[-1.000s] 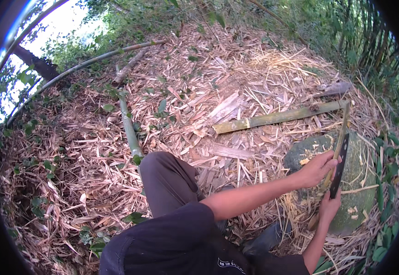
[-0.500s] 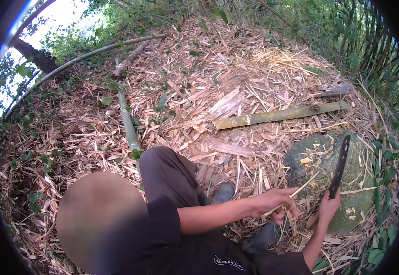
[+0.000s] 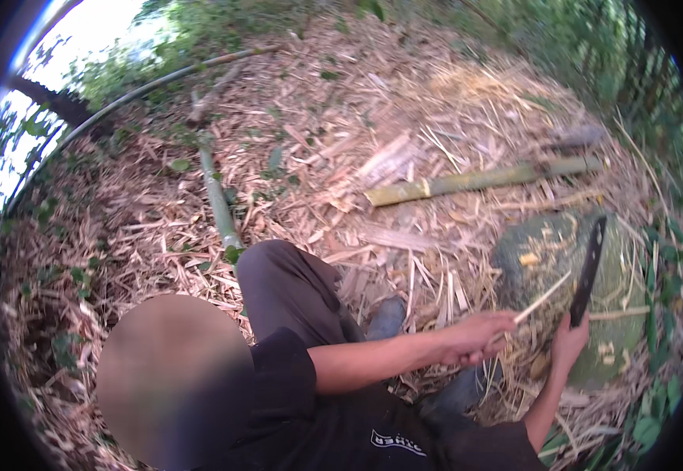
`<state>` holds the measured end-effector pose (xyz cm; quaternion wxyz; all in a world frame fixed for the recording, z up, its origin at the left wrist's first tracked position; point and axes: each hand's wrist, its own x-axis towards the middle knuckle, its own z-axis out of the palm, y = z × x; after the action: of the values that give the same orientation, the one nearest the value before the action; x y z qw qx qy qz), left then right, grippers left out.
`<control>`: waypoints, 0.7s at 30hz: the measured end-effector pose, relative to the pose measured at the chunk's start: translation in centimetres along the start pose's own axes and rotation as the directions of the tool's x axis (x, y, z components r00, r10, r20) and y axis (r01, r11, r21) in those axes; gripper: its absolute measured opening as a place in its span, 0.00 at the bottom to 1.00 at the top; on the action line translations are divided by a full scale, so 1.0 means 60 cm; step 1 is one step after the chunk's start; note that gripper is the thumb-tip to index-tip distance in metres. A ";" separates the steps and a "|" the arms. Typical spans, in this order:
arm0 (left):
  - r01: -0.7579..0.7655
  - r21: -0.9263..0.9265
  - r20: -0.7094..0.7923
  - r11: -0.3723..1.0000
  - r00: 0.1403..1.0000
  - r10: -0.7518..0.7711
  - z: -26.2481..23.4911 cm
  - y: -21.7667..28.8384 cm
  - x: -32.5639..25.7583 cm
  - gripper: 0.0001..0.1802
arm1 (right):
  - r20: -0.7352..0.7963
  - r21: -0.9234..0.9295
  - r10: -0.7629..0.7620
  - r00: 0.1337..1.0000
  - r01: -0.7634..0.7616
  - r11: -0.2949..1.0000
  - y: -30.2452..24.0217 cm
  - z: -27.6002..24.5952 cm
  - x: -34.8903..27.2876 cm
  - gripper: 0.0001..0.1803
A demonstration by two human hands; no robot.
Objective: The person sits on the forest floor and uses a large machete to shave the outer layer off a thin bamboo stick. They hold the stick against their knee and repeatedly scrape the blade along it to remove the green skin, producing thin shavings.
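My left hand is closed round a thin, pale bamboo strip, whose free end points up and to the right over the rock. My right hand grips a long dark knife with small holes along its blade. The blade stands up from the fist, tilted slightly right. Knife and strip are apart, with a narrow gap between them. Beneath both lies a large, mossy grey-green rock, with pale shavings scattered on it. The knife's handle is hidden in my fist.
A cut bamboo pole lies beyond the rock. Another green bamboo stem lies left of my bent knee. Dry bamboo litter covers the ground, and leafy plants edge the rock's right side.
My left hand has closed more firmly round the strip and moved slightly right and up. My right hand has shifted a little up and right with the knife. The view is blurrier.
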<state>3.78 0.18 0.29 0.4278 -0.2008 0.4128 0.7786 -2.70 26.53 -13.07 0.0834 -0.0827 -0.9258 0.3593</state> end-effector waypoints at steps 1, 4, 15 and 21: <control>0.003 -0.082 0.024 0.997 1.000 -0.001 -0.005 -0.005 0.008 0.26 | 0.077 0.040 0.086 0.993 -0.090 0.995 -0.018 -0.013 0.001 0.23; 0.005 -0.267 0.029 0.964 1.000 0.003 -0.007 -0.014 0.027 0.28 | 0.145 0.063 0.129 0.981 -0.139 0.988 -0.039 -0.017 0.006 0.21; -0.010 -0.230 -0.007 0.973 1.000 0.009 0.012 0.002 0.025 0.28 | 0.135 0.054 0.165 0.977 -0.174 0.983 -0.063 -0.048 -0.007 0.11; 0.061 -0.449 0.069 0.892 0.997 -0.034 -0.002 0.006 0.020 0.19 | 0.057 0.067 -0.226 0.972 0.222 0.973 -0.105 -0.062 -0.090 0.14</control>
<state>2.78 0.56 -0.42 0.4007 -0.2812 0.2033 0.8480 2.74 23.20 -6.60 0.0963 0.0364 -0.9202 0.3778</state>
